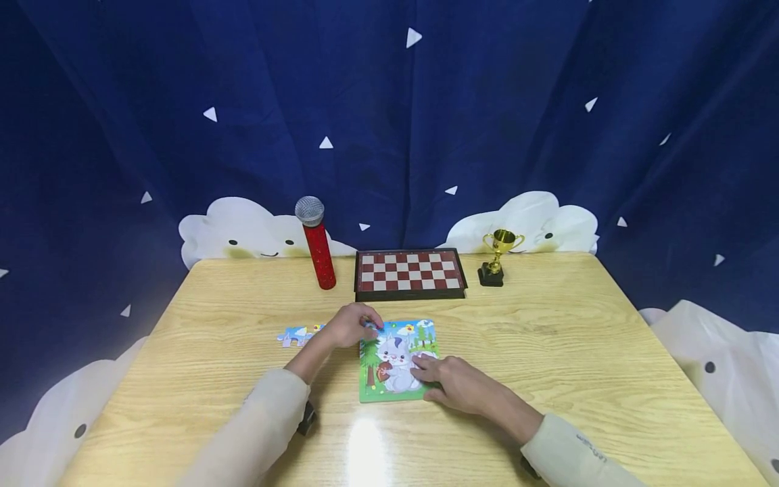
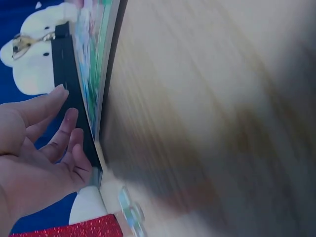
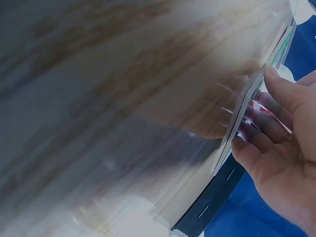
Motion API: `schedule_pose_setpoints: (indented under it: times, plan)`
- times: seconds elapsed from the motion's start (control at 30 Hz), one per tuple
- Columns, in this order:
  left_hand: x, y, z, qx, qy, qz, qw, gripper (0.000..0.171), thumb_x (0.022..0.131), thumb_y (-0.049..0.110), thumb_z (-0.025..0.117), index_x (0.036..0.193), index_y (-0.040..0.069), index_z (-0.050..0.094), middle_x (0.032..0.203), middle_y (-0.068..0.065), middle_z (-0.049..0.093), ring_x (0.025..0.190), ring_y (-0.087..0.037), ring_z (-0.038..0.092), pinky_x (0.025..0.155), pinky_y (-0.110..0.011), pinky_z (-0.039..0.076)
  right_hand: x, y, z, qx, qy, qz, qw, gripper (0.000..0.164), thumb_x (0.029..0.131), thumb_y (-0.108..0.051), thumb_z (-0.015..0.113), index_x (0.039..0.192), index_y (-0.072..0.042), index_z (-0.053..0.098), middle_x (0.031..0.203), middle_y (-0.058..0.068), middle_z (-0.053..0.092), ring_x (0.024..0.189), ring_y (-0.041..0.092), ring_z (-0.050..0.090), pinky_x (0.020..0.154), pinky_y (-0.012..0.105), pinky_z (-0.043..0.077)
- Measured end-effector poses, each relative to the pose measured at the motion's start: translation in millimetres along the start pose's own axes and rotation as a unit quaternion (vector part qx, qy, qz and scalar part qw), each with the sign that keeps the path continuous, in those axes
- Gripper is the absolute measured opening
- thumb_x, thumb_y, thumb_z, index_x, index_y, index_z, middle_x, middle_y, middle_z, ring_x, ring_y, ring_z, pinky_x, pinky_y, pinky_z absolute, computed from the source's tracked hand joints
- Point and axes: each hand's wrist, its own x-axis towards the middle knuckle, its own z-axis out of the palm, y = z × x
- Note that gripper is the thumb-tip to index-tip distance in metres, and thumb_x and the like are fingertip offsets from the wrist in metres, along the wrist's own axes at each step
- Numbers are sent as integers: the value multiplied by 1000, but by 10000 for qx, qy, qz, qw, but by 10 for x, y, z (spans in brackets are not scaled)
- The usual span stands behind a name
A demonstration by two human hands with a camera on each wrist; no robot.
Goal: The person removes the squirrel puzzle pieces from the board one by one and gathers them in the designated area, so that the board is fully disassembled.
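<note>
A jigsaw puzzle (image 1: 398, 365) with a grey squirrel holding an acorn lies flat in a green-edged frame. My left hand (image 1: 351, 326) is over its upper left corner, fingers loosely bent. In the left wrist view, nothing shows between the thumb and fingertips of the left hand (image 2: 54, 138). On the puzzle's right side rests my right hand (image 1: 453, 384), its fingers spread over the picture and its thumb by the lower right corner. The right wrist view has this hand (image 3: 276, 133) along the board's edge. Loose puzzle pieces (image 1: 296, 335) lie left of the board, partly hidden behind the left forearm.
Behind the puzzle stands a red-and-white checkered game board (image 1: 410, 272) with a dark rim. A red microphone (image 1: 320, 257) is upright at the back left, and a gold trophy cup (image 1: 499, 253) on a black base at the back right. A dark blue curtain (image 1: 377, 81) hangs beyond the wooden table (image 1: 578, 338).
</note>
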Motion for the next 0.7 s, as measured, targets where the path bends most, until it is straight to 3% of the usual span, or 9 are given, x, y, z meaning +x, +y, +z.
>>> schedule_pose_setpoints:
  times: [0.27,0.7]
  plan:
    - [-7,53,130,234,-269,-68,9993,14,75,1,74,86,8,71,109,-10,58,100,-24,53,90,-42,46,3,1,4,7,-49,88,9999,46,87,-26,66,127,-5,58,139,13,50,125,28,52,100,44,44]
    - [-1,61,175,288,-310,-280,9987,19,69,-4,77,83,7,70,110,-8,54,104,-25,48,86,-37,47,2,1,2,54,-18,64,10000,45,87,-25,66,127,-4,58,139,15,50,126,29,52,100,45,44]
